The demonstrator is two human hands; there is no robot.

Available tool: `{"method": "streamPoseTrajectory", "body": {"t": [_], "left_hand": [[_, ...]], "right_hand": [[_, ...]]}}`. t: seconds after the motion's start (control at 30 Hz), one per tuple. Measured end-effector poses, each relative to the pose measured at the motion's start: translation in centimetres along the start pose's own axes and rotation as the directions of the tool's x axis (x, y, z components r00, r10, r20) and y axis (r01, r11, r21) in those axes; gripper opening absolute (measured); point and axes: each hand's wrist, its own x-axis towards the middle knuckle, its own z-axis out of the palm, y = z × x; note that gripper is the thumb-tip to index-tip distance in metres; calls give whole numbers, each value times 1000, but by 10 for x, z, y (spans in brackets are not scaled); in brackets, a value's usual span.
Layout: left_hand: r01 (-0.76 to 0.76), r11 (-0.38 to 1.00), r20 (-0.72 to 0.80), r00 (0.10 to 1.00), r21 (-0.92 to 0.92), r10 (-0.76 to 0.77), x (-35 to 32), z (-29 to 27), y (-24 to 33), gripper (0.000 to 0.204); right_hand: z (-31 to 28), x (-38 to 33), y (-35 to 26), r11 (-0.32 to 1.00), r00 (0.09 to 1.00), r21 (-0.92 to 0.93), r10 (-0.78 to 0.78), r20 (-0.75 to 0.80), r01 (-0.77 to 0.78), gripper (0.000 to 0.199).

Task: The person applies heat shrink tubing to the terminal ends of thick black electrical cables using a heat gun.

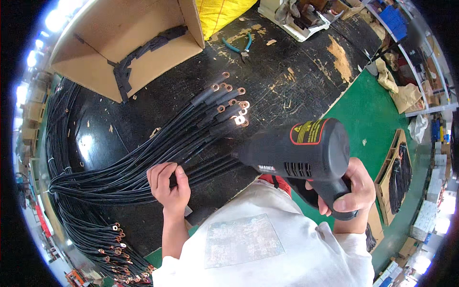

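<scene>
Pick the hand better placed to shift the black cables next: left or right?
Likely the left hand: it is curled at the black cables, with no tool visible in it, while the right hand grips the black pistol-shaped tool.

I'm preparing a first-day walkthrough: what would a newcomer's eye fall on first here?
Probably the big black heat gun in the person's right grip, right of centre, pointing left. Next, the black cables fanning from left to centre across the dark worktable, ending in copper ring terminals. Then the open cardboard box at upper left, beside a bright yellow sack.
</scene>
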Motion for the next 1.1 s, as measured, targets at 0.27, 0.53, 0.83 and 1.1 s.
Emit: {"method": "streamPoseTrajectory", "body": {"t": [0.27, 0.53, 0.83, 1.1], "left_hand": [[10, 1000, -59, 998, 24, -9, 1, -4, -5, 15], [96, 993, -65, 994, 68, -92, -6, -6, -14, 11], [-66, 957, 321, 946, 284, -30, 0, 0, 3, 42], [-121, 982, 260, 962, 145, 80, 2, 3, 6, 17]], "right_hand": [[0, -31, -9, 993, 970, -105, -77, -229, 54, 74], [-18, -40, -11, 984, 982, -179, -45, -184, 11, 78], [-16, -29, -8, 987, 981, -119, -125, -149, 108, 75], [-8, -21, -6, 991, 980, -61, -128, -149, 120, 75]]}}
